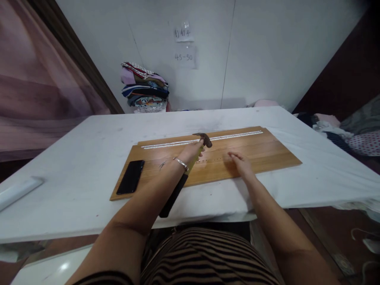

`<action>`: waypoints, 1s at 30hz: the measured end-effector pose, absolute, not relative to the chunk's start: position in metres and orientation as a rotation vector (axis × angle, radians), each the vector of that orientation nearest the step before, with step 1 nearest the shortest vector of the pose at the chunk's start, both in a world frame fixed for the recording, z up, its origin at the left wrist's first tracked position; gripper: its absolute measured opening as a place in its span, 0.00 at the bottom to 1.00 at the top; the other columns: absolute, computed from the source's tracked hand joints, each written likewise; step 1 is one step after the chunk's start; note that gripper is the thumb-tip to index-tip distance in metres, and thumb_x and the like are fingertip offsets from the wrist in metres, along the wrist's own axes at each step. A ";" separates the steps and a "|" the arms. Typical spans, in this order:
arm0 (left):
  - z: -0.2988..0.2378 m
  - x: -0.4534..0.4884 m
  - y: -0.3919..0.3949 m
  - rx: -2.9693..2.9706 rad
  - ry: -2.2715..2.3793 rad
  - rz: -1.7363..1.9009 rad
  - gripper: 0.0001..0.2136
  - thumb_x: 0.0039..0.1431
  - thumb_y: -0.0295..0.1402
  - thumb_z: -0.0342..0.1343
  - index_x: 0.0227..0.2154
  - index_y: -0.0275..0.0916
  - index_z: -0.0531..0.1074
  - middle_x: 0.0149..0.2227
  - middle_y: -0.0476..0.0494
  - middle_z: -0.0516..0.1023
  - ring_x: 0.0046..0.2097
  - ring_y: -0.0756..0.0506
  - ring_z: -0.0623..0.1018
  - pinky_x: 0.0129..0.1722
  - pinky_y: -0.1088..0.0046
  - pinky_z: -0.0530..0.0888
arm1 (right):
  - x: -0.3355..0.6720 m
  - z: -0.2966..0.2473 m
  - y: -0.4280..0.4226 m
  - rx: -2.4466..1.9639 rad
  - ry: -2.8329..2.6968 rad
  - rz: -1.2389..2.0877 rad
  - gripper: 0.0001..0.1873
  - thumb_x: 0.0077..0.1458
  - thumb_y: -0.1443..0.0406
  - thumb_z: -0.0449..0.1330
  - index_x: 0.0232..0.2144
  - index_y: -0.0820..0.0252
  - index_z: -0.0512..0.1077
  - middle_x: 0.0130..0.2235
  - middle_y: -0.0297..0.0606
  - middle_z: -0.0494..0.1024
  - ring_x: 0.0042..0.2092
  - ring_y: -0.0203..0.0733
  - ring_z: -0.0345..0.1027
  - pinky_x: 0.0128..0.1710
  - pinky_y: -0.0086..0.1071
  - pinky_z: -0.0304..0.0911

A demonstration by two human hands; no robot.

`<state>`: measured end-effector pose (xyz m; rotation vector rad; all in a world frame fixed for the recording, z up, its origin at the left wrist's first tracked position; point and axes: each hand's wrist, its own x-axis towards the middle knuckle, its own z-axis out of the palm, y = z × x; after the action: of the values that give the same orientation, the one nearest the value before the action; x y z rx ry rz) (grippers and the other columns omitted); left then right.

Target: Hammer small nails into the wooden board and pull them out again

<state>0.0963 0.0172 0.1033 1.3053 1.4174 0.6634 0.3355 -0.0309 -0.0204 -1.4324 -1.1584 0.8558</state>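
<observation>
My left hand (191,152) is wrapped round a hammer (175,194), gripping it high up, close under the dark metal head. The black grip of the hammer slants down past my forearm, beyond the front edge of a wooden board (270,152). Over the right half of that board, my right hand (242,164) has its fingertips pinched together; anything between them is too small to make out. A row of small dark points, which look like nails, runs along the board between my hands. A few loose nails (162,165) lie left of the hammer.
A black phone (130,177) lies on the board's left end. Two white measuring strips (237,135) run along its back. The board rests on a white-covered table (74,158). Folded clothes (145,89) are stacked behind, and a white roll (20,192) lies at left.
</observation>
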 end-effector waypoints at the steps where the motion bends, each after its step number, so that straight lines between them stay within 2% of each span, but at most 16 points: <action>1: 0.109 0.100 0.019 1.244 1.399 0.680 0.23 0.67 0.53 0.50 0.43 0.37 0.75 0.42 0.38 0.81 0.33 0.48 0.76 0.27 0.74 0.69 | 0.316 -0.013 -0.034 -1.382 -1.076 0.987 0.21 0.47 0.48 0.65 0.39 0.55 0.78 0.42 0.43 0.84 0.49 0.49 0.76 0.49 0.44 0.70; 4: 0.120 0.115 0.020 1.105 1.292 0.807 0.23 0.66 0.55 0.51 0.41 0.37 0.74 0.39 0.41 0.79 0.34 0.48 0.76 0.30 0.73 0.71 | 0.264 0.014 -0.040 -1.164 -0.926 1.337 0.28 0.44 0.47 0.70 0.44 0.53 0.76 0.45 0.43 0.83 0.47 0.46 0.78 0.44 0.39 0.72; 6: 0.122 0.127 0.016 1.046 1.208 0.837 0.21 0.68 0.53 0.50 0.41 0.37 0.74 0.34 0.44 0.77 0.31 0.48 0.75 0.29 0.72 0.72 | 0.243 0.035 -0.040 -1.044 -0.911 1.406 0.30 0.44 0.47 0.70 0.48 0.50 0.73 0.45 0.38 0.83 0.43 0.43 0.78 0.39 0.36 0.73; 8: 0.122 0.138 0.009 1.029 1.130 0.870 0.19 0.70 0.49 0.49 0.41 0.37 0.73 0.30 0.47 0.73 0.28 0.49 0.72 0.27 0.73 0.71 | 0.236 0.054 -0.038 -0.992 -0.938 1.396 0.31 0.45 0.46 0.70 0.48 0.49 0.71 0.39 0.33 0.81 0.36 0.41 0.77 0.32 0.33 0.72; 10: 0.120 0.144 0.000 1.075 1.046 0.952 0.13 0.69 0.43 0.50 0.45 0.39 0.72 0.28 0.51 0.71 0.27 0.50 0.71 0.28 0.75 0.71 | 0.240 0.068 -0.034 -1.024 -0.973 1.339 0.28 0.45 0.47 0.69 0.44 0.51 0.69 0.30 0.28 0.77 0.28 0.37 0.72 0.24 0.30 0.67; 13: 0.115 0.132 -0.013 1.295 0.910 0.820 0.14 0.67 0.41 0.52 0.48 0.39 0.74 0.28 0.48 0.74 0.29 0.48 0.75 0.33 0.70 0.75 | 0.255 0.078 -0.032 -1.153 -1.065 1.280 0.24 0.45 0.50 0.68 0.38 0.53 0.66 0.21 0.22 0.69 0.20 0.34 0.63 0.16 0.27 0.59; 16: 0.101 0.095 -0.025 1.712 0.967 0.749 0.13 0.68 0.37 0.50 0.42 0.38 0.78 0.38 0.42 0.82 0.42 0.43 0.80 0.49 0.65 0.76 | 0.270 0.076 -0.037 -1.286 -1.145 1.252 0.20 0.46 0.52 0.66 0.35 0.53 0.64 0.22 0.21 0.69 0.18 0.31 0.60 0.14 0.26 0.56; 18: 0.084 0.067 -0.032 2.008 1.102 0.626 0.13 0.68 0.36 0.49 0.41 0.40 0.79 0.44 0.42 0.83 0.48 0.42 0.79 0.54 0.63 0.74 | 0.278 0.070 -0.045 -1.386 -1.179 1.216 0.18 0.46 0.53 0.65 0.35 0.52 0.63 0.21 0.19 0.68 0.17 0.31 0.58 0.14 0.26 0.57; 22: 0.036 0.027 -0.042 2.405 1.231 0.257 0.14 0.69 0.33 0.47 0.39 0.38 0.79 0.43 0.36 0.82 0.47 0.39 0.79 0.51 0.60 0.75 | 0.288 0.059 -0.060 -1.434 -1.247 1.270 0.18 0.49 0.56 0.64 0.41 0.52 0.67 0.21 0.20 0.67 0.17 0.32 0.58 0.16 0.28 0.59; 26: -0.001 0.018 -0.045 2.591 1.275 0.416 0.13 0.68 0.29 0.49 0.48 0.40 0.78 0.51 0.35 0.79 0.55 0.38 0.76 0.57 0.56 0.72 | 0.291 0.050 -0.068 -1.491 -1.272 1.293 0.20 0.50 0.57 0.65 0.45 0.51 0.70 0.19 0.20 0.63 0.17 0.33 0.55 0.14 0.28 0.53; 30: -0.009 0.017 -0.045 2.624 1.228 0.491 0.14 0.69 0.30 0.49 0.51 0.40 0.77 0.53 0.36 0.78 0.56 0.38 0.75 0.58 0.55 0.70 | 0.288 0.043 -0.071 -1.549 -1.295 1.287 0.24 0.51 0.57 0.64 0.50 0.54 0.72 0.20 0.22 0.64 0.16 0.33 0.55 0.14 0.29 0.51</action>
<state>0.0171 -0.0452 -0.0092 2.6244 1.2278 0.4906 0.2876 -0.0707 0.0428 -1.5488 -1.2952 1.2870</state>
